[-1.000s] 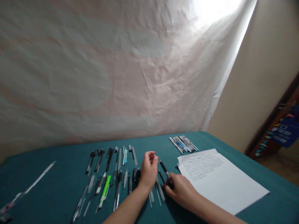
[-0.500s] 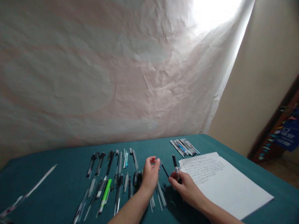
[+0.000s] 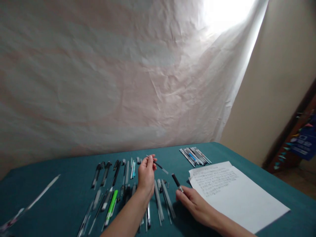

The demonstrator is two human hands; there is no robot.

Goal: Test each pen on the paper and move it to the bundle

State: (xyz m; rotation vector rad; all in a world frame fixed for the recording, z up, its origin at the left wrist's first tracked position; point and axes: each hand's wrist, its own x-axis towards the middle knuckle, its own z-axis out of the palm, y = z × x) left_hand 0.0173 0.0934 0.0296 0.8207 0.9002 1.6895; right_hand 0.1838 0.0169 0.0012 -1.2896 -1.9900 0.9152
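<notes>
My left hand [image 3: 146, 175] is raised a little above the rows of pens and pinches a thin pen refill [image 3: 158, 164] that sticks out to the right. My right hand [image 3: 195, 203] rests low on the teal table [image 3: 61, 194] and holds a black pen barrel [image 3: 177, 182] by its lower end, tilted up and to the left. Several loose pens [image 3: 116, 184] lie in rows beneath and to the left of my left hand. A green highlighter [image 3: 111, 206] lies among them.
Sheets of white paper with handwriting [image 3: 229, 191] lie to the right of my right hand. A bundle of pens [image 3: 195, 155] sits at the far right of the table. A long white strip [image 3: 41, 192] lies at the left. A creased white sheet hangs behind.
My left hand has drawn the thin refill out and moved left and up, away from the barrel. My right hand has lowered and tilted the black barrel.
</notes>
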